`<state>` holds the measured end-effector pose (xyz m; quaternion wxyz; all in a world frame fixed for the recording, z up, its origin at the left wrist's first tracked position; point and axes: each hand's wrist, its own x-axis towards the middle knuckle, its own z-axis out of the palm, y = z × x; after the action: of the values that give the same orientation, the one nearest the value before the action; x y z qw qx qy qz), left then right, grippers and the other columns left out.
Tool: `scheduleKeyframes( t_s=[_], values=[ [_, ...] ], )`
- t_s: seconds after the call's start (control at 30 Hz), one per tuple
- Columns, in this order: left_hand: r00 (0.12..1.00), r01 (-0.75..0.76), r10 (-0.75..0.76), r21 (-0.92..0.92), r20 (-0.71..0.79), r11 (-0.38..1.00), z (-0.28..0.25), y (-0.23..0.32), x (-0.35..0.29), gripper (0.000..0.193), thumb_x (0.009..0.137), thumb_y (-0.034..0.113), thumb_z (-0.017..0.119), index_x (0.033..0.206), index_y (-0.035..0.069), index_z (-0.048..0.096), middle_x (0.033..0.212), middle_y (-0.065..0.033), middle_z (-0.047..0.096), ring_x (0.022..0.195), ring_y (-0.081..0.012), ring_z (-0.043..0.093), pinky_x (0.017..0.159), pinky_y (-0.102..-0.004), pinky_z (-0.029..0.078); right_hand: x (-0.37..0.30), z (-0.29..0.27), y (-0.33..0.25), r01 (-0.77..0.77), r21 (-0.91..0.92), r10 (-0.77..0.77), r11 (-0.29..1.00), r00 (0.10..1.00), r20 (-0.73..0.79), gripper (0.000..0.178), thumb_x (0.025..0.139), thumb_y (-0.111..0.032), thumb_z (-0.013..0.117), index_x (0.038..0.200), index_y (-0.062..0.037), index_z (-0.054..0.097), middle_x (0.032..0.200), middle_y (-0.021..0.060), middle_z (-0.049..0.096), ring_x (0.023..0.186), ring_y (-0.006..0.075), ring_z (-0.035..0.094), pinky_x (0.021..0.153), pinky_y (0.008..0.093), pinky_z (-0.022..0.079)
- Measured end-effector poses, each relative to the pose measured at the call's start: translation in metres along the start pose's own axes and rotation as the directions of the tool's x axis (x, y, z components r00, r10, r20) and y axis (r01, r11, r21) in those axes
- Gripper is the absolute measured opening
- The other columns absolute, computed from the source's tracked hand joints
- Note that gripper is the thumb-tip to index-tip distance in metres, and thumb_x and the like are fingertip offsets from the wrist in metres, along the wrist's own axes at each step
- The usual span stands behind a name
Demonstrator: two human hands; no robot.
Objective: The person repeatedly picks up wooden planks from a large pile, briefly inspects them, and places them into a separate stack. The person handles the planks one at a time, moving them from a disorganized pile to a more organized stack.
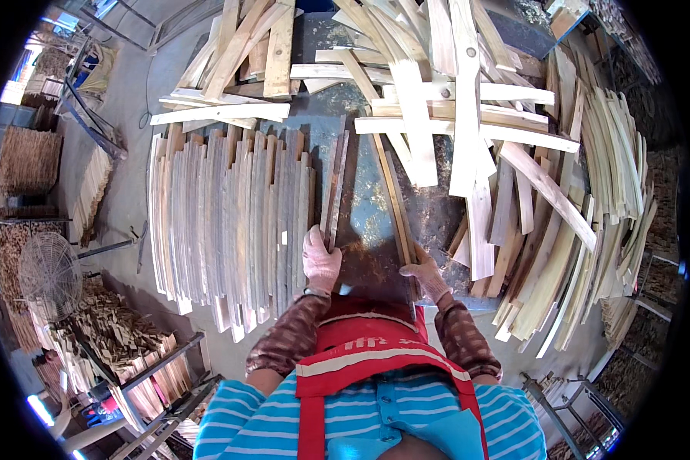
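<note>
- Left pink-gloved hand (322, 261): its fingers grip thin brown wooden slats (335, 188) near the lower end.
- Right pink-gloved hand (428, 277): its fingers pinch long brown wooden strips (392, 199), over the dark dusty desk (368, 264).

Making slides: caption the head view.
Pink-gloved left hand and right hand hold narrow brown wooden strips over a dark worktable.

White lettering (366, 343) on a red apron (383, 328)

From my distant seat, I find one piece of writing: a short row of white characters across the front of the apron, just above its pale band (337, 360) in the head view. I cannot read it with certainty (the cloth is curved, and the characters are small for me). Other writing I cannot make out.
</note>
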<state>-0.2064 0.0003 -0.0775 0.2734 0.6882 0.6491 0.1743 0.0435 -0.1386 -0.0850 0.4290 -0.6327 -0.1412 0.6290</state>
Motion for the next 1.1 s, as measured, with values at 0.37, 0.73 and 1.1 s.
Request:
scheduleKeyframes(
  t_s=[0.37,0.73,1.1],
  values=[
    [0.987,-0.155,0.149,0.553,0.056,0.819,0.003,0.030,0.028,0.085,0.074,0.005,0.062,0.154,0.011,0.034,0.161,-0.0254,0.028,0.149,-0.0468,0.024,0.123,-0.0550,0.017,0.006,-0.015,-0.002,-0.048,0.215,0.026,0.975,0.994,0.105,0.089,0.074,0.003,0.070,0.156,-0.0023,0.036,0.127,0.0080,0.063,0.106,0.0177,0.061,0.093,0.0300,0.051],
    [0.988,0.079,-0.006,0.471,-0.154,0.879,0.009,0.029,0.016,0.075,0.077,0.002,0.056,0.150,0.011,0.039,0.158,-0.0231,0.030,0.148,-0.0454,0.026,0.122,-0.0573,0.019,0.016,0.001,-0.009,-0.049,0.148,0.043,0.988,0.998,0.047,0.087,0.073,0.001,0.073,0.153,-0.0003,0.039,0.127,0.0106,0.063,0.109,0.0201,0.060,0.097,0.0314,0.048],
    [0.916,0.286,-0.141,-0.365,0.375,0.886,0.088,0.112,-0.015,0.119,0.077,0.042,0.086,0.161,0.004,0.011,0.150,-0.0288,0.045,0.142,-0.0385,0.044,0.114,-0.0409,0.039,0.043,0.011,0.038,0.162,-0.135,-0.159,0.977,0.987,0.035,0.085,0.075,-0.024,0.081,0.145,0.0022,0.041,0.119,0.0205,0.067,0.111,0.0340,0.066,0.093,0.0401,0.053]
  ],
)
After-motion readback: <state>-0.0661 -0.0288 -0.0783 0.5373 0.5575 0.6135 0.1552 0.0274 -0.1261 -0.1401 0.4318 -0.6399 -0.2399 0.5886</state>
